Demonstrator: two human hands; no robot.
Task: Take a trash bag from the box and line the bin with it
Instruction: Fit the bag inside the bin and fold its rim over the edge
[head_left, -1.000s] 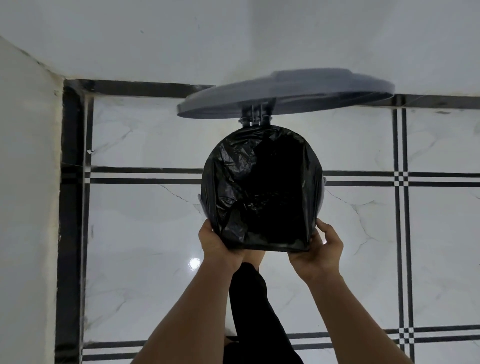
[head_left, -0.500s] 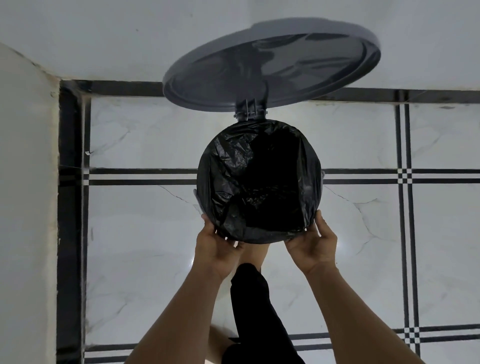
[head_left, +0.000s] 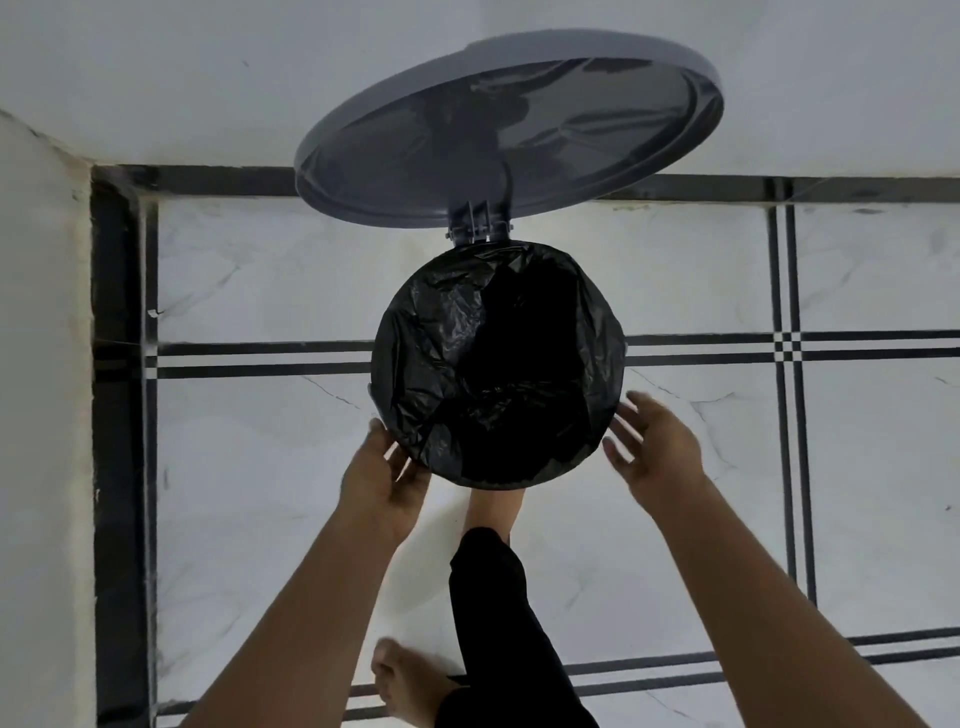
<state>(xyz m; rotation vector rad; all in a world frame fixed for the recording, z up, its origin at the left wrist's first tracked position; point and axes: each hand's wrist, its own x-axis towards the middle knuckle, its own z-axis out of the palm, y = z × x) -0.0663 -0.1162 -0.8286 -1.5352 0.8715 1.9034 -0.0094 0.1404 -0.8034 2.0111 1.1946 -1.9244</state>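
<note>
I look straight down into a round grey pedal bin whose lid (head_left: 519, 135) stands open on its rear hinge (head_left: 475, 228). A black trash bag (head_left: 498, 364) lines the bin, and its crinkled edge is folded over the whole rim. My left hand (head_left: 382, 473) rests against the bag at the lower left of the rim, fingers fairly straight. My right hand (head_left: 652, 447) hovers just off the lower right of the rim, fingers spread, holding nothing. The box of bags is not in view.
The bin stands on a white marble floor (head_left: 260, 467) with black inlay lines, near a corner of white walls (head_left: 41, 364). One bare foot (head_left: 493, 506) sits at the bin's front base; the other foot (head_left: 405, 680) is behind it.
The lid has tipped further open. Both hands have let go of the bag's edge; the right hand has moved out to the right and spread its fingers. The bag edge now sits round the rim.
</note>
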